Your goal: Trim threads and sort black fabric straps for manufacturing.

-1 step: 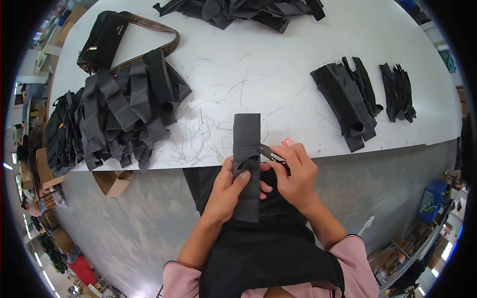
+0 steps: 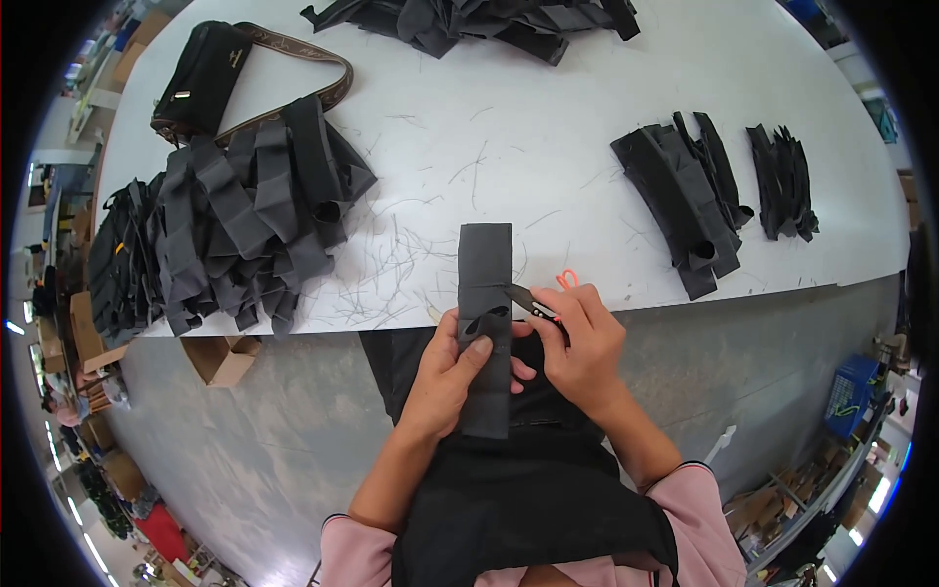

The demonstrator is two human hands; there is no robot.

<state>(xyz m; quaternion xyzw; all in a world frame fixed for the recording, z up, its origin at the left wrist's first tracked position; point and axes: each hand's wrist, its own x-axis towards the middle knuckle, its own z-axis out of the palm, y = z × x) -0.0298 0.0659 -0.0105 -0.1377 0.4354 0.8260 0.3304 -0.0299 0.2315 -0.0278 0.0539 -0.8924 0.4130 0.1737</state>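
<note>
The right hand (image 2: 585, 344) covers most of the snips (image 2: 529, 299), so only the dark blades and a bit of orange handle show, and whether the blades touch the strip (image 2: 485, 313) cannot be told. The strip's lower end merges with the dark apron (image 2: 533, 499). The heap (image 2: 469, 22) at the far table edge is cut off by the picture's top.

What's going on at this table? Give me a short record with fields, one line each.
Left hand: holds a dark grey fabric strip upright at the table edge
Right hand: grips small thread snips, blades at the strip's edge
Table: white, strewn with thread clippings
Left side: big heap of strips, black shoulder bag
Right side: two smaller stacks
</note>
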